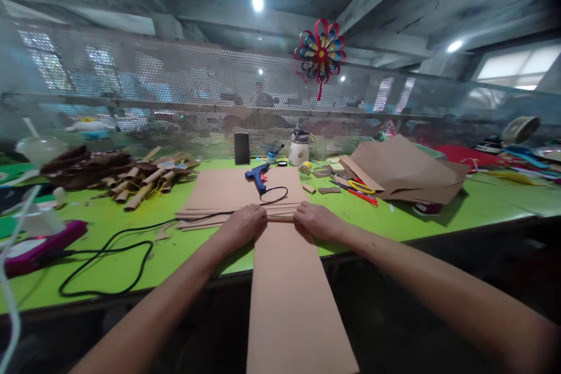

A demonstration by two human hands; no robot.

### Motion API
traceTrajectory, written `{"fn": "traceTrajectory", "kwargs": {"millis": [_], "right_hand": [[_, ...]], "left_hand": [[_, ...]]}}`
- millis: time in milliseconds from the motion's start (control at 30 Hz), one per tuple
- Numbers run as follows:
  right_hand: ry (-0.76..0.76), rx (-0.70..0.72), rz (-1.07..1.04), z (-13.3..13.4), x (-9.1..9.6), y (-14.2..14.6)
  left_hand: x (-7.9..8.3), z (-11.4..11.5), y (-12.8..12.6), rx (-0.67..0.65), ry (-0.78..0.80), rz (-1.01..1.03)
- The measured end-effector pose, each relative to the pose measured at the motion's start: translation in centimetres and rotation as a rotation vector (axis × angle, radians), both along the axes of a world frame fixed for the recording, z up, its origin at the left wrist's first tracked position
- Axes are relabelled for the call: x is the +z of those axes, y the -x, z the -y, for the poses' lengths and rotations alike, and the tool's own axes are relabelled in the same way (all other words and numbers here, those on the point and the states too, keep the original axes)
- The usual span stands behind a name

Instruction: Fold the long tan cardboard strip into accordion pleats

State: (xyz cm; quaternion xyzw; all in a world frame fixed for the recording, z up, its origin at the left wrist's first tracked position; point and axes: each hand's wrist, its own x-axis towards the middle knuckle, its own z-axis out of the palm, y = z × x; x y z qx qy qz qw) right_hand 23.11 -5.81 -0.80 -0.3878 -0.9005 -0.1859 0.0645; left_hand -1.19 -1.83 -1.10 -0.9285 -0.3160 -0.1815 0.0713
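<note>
One green table (495, 201) runs across the room, and a long brown paper strip (289, 292) reaches out past its front edge. Its far end lies at a stack of brown sheets (210, 193). The left hand (245, 223) and right hand (319, 221) pinch that end's opposite sides, fingers curled close together. Beyond them, a blue glue gun (258, 177) rests on the stack.

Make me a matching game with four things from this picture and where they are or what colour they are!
1. table
2. long brown sheet
3. glue gun
4. flower decoration

A. dark blue
B. sticking out past the near table edge
C. up high, with a red tassel
D. bright green

Pairs: 1-D, 2-B, 3-A, 4-C
</note>
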Motion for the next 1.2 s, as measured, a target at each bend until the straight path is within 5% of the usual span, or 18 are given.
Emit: {"fn": "traceTrajectory", "kwargs": {"millis": [267, 733, 1200], "right_hand": [[0.011, -0.004, 0.131, -0.6, 0.7, 2.9], [0.012, -0.076, 0.132, 0.1, 1.1, 3.5], [0.03, -0.103, 0.122, -0.5, 1.3, 5.1]], "left_hand": [[0.6, -0.2, 0.7, 0.007, 0.085, 0.008], [0.1, -0.6, 0.4, -0.004, 0.021, 0.035], [1.3, 0.3, 1.4, 0.099, 0.273, 0.186]]}}
